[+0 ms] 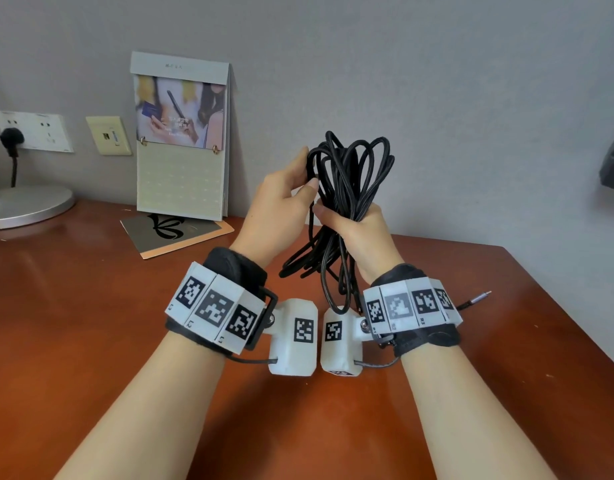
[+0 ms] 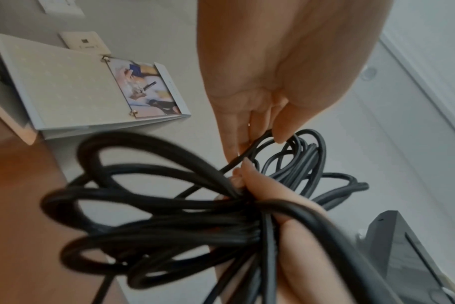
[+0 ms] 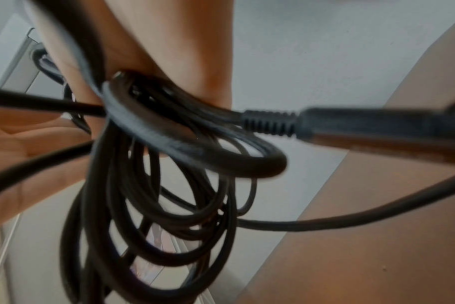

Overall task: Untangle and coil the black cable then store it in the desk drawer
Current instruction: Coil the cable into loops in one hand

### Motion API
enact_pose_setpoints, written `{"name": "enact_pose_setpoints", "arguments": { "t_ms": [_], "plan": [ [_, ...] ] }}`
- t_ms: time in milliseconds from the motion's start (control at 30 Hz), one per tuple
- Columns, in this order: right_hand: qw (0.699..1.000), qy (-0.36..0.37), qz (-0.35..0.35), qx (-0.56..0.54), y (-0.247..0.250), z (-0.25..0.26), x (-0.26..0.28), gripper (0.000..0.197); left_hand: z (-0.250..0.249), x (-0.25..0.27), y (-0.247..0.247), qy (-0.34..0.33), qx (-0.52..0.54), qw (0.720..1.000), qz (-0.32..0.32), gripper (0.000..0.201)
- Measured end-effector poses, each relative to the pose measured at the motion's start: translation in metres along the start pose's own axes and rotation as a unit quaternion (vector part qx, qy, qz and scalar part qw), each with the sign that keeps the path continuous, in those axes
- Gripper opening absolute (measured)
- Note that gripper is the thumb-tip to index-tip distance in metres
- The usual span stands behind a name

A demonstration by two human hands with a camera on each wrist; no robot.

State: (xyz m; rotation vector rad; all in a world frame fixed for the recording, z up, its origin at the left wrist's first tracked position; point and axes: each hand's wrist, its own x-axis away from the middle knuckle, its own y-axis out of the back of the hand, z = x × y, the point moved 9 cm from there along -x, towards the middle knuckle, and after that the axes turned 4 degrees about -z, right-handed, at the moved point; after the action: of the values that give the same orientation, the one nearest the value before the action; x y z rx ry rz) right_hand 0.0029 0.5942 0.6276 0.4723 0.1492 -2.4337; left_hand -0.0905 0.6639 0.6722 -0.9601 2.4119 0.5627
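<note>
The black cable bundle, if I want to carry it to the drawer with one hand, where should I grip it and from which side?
Probably at the pinched middle of the black cable, where the right hand already clamps all the loops together. Come from the side, fingers wrapping across the strands. Loops fan out loose above and below that waist, and the left hand pinches only a single strand, so gripping elsewhere would likely let the coil spill.

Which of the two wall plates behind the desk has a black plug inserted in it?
The white wall plate at far left holds the black plug; the cream plate beside the calendar has none.
</note>
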Motion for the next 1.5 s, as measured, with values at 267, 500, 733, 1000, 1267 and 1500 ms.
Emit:
{"name": "enact_pose_setpoints", "arguments": {
  "t_ms": [267,500,733,1000,1267,1500],
  "plan": [
    [1.0,-0.014,0.003,0.002,-0.004,-0.002,0.003,0.016,0.004,0.003,-0.008,0.042,0.05,0.997,0.033,0.057],
    [1.0,-0.019,0.004,0.012,0.008,0.005,0.002,0.007,0.0,0.005,-0.009,0.045,0.014,0.998,0.049,0.059],
    [0.999,-0.026,0.003,-0.018,0.004,0.002,0.001,0.014,-0.002,0.01,-0.021,0.07,0.05,0.992,0.092,0.067],
    [0.999,-0.024,0.012,-0.042,0.004,0.004,0.002,0.016,-0.005,0.013,-0.023,0.066,0.036,0.991,0.11,0.068],
    [0.997,-0.001,-0.022,-0.074,0.018,0.011,0.001,0.003,0.006,0.013,-0.014,0.095,0.03,0.988,0.117,0.052],
    [0.988,-0.013,-0.03,-0.151,0.027,0.014,-0.001,0.009,0.038,0.019,-0.027,0.153,-0.008,0.973,0.17,0.045]
  ]
}}
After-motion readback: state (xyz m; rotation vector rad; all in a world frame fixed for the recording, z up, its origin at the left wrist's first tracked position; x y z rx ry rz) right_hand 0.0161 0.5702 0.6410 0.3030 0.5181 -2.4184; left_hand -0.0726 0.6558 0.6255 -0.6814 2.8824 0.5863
